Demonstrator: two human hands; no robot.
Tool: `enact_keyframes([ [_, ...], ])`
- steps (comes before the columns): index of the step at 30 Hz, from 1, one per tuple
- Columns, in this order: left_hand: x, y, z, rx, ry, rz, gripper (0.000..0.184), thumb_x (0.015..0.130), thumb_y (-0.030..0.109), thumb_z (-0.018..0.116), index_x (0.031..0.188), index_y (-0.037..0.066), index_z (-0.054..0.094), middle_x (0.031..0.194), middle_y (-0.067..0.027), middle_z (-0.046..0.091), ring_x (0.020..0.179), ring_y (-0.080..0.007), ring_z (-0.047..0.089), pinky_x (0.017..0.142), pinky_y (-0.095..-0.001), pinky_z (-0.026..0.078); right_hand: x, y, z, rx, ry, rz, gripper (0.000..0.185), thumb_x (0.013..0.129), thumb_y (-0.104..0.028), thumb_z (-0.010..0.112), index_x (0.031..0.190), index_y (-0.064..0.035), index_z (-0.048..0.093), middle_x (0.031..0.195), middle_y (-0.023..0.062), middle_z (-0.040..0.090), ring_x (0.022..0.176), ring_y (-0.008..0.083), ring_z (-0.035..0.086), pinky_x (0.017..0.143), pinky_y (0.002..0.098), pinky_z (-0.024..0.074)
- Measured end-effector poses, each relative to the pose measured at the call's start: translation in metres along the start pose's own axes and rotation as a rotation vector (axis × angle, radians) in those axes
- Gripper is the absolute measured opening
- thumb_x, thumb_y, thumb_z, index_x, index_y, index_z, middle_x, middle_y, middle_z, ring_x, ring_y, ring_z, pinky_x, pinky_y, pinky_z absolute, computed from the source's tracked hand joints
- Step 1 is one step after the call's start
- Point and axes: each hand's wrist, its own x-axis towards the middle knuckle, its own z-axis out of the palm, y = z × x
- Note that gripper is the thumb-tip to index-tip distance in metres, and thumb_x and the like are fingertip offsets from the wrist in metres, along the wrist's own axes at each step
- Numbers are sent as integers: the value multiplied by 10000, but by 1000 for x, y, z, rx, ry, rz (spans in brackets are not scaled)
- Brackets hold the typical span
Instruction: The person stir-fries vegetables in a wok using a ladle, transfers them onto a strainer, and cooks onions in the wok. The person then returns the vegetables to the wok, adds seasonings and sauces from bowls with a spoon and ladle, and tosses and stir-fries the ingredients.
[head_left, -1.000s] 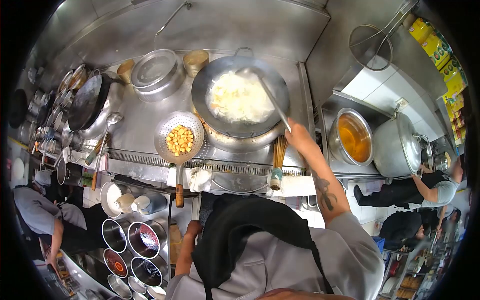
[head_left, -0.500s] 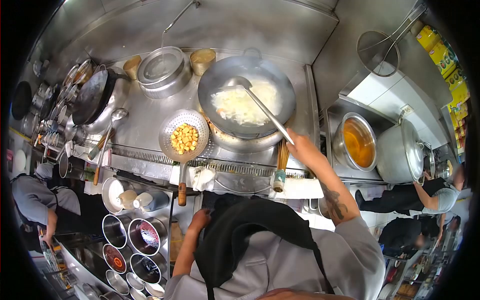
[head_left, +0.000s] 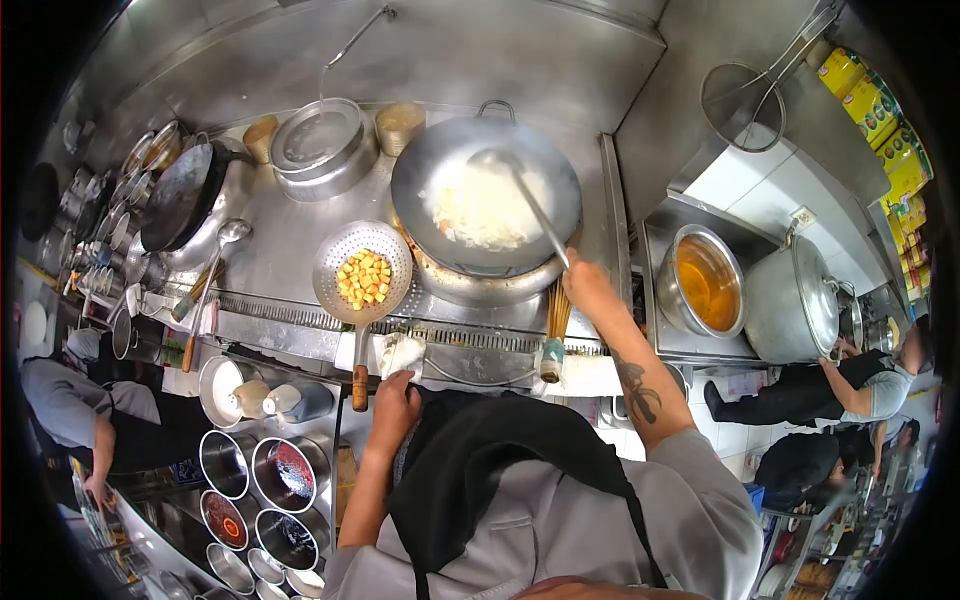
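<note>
My right hand is closed round the handle end of a long metal ladle, whose head is in the wok. Pale, steaming food lies in the wok, partly blurred by vapour. My left hand is at the counter's front edge, just below a white cloth and right of the strainer's wooden handle; its fingers are bent and what they hold, if anything, is hidden. Browned cubes lie in the perforated strainer.
A bamboo brush lies at the counter's front. To the right are a bowl of orange liquid and a lidded pot. A lidded steel pot stands at the back left. Sauce containers are lower left; co-workers stand on both sides.
My left hand has risen from below the counter to its front edge, by the cloth. The ladle has shifted in the wok, and more steam covers the food.
</note>
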Motion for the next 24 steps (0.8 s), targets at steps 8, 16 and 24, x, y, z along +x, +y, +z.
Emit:
enact_keyframes([
  [8, 10, -14, 4, 259, 122, -55, 413, 714, 56, 648, 1102, -65, 572, 1146, -284, 551, 1055, -445, 532, 938, -479, 412, -27, 8, -20, 216, -178, -6, 486, 831, -87, 584, 1286, 54, 484, 1014, 319, 617, 959, 452, 606, 883, 465, 479],
  [16, 34, -21, 9, 442, -73, -239, 642, 711, 172, 703, 1257, -51, 453, 1199, -271, 484, 1059, -410, 510, 898, -454, 439, -15, 38, -39, 150, 41, 80, 468, 857, -143, 567, 1264, 72, 480, 973, 329, 618, 961, 457, 602, 866, 468, 481],
  [24, 29, -29, 0, 465, 61, -171, 609, 723, 175, 690, 1242, -52, 464, 1232, -260, 468, 1097, -410, 489, 926, -473, 424, 5, 28, 50, 714, -84, 329, 178, 916, -133, 560, 1025, 0, 516, 669, 47, 549, 469, 168, 542, 407, 319, 473],
])
